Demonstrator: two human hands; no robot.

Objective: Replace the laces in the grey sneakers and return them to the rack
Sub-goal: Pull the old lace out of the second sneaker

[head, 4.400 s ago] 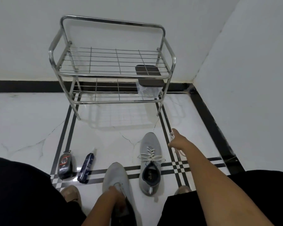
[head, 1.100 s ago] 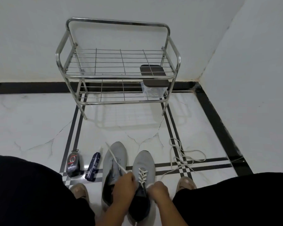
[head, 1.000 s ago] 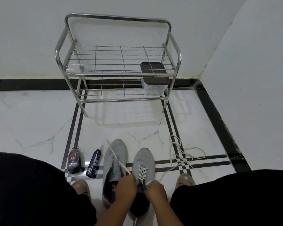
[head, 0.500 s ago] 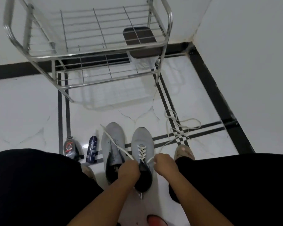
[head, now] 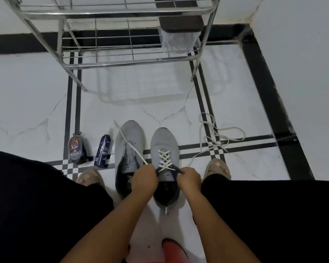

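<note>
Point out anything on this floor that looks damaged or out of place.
Thin cracks branch across the white floor tile just ahead of the grey sneakers. A loose white lace lies tangled on the tile to their right. Nothing looks spilled.

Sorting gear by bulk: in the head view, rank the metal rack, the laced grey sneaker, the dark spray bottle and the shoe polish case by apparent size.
1. Metal rack, partly cropped.
2. Laced grey sneaker.
3. Dark spray bottle and shoe polish case: look alike, unranked.
</note>
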